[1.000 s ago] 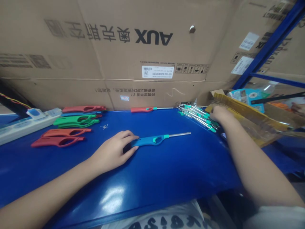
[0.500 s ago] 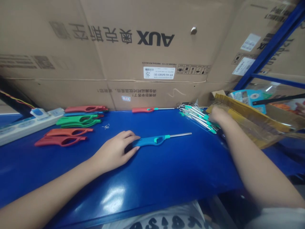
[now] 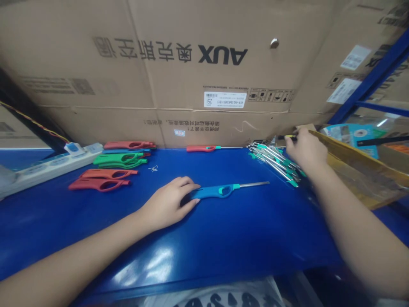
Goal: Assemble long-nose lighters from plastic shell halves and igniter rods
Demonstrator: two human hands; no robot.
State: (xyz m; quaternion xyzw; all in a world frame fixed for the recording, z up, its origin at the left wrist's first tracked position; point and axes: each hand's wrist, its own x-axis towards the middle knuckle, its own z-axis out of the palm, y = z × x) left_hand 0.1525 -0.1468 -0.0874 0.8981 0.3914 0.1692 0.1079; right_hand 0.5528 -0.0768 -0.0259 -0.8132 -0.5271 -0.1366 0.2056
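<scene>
A blue gas lighter (image 3: 211,192) with a green trigger and a metal barrel lies on the blue table, barrel pointing right. My left hand (image 3: 171,202) pinches its back end between thumb and fingers. Over the right side, my right hand (image 3: 307,147) is closed on a slim black-and-yellow screwdriver-like tool (image 3: 289,137), mostly hidden by the fingers. Just left of and below that hand lies a pile of metal lighter barrels (image 3: 273,160) with green parts. A red lighter (image 3: 201,148) with its barrel fitted rests at the back.
Red, green, orange and blue handle shells (image 3: 119,160) are stacked at the left, beside a white power strip (image 3: 54,168). Several tiny screws (image 3: 153,169) lie near them. A taped cardboard box (image 3: 354,170) stands at the right. A large cardboard sheet (image 3: 179,85) closes off the back.
My right hand has risen slightly from beside the barrel pile, and the black-and-yellow tool now shows in it. My left hand stays on the blue lighter. The whole view has shifted a little.
</scene>
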